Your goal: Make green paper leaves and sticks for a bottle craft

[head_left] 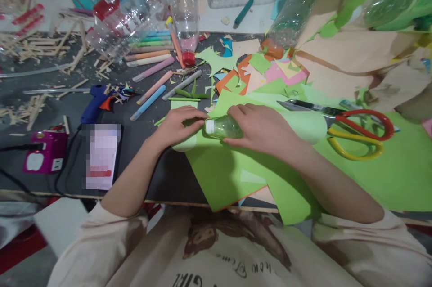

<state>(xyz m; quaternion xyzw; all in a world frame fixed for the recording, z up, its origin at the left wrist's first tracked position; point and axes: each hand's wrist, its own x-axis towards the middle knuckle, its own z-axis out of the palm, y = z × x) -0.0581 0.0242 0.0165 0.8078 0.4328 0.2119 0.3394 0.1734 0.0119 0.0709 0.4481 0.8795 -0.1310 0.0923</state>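
A clear plastic bottle top [224, 127] with a white cap [209, 126] lies on its side on light green paper [216, 165], cap pointing left. My right hand [259, 127] is wrapped over its wide end, fingers on the far side and thumb on the near side. At the cap, the thumb and forefinger of my left hand [180, 125] come together in a pinch. What sits between those fingertips is too small to make out. A rolled green sheet [300, 126] lies behind my right hand. Scissors [334, 118] with red and yellow handles rest to the right, blades partly apart.
To the left are a blue glue gun [92, 105], a phone [101, 156] and a purple box [45, 152] with a cable. Several markers [148, 102], paper scraps [236, 82] and wooden sticks [43, 46] are strewn behind. Clear bottles [185, 8] stand at the back.
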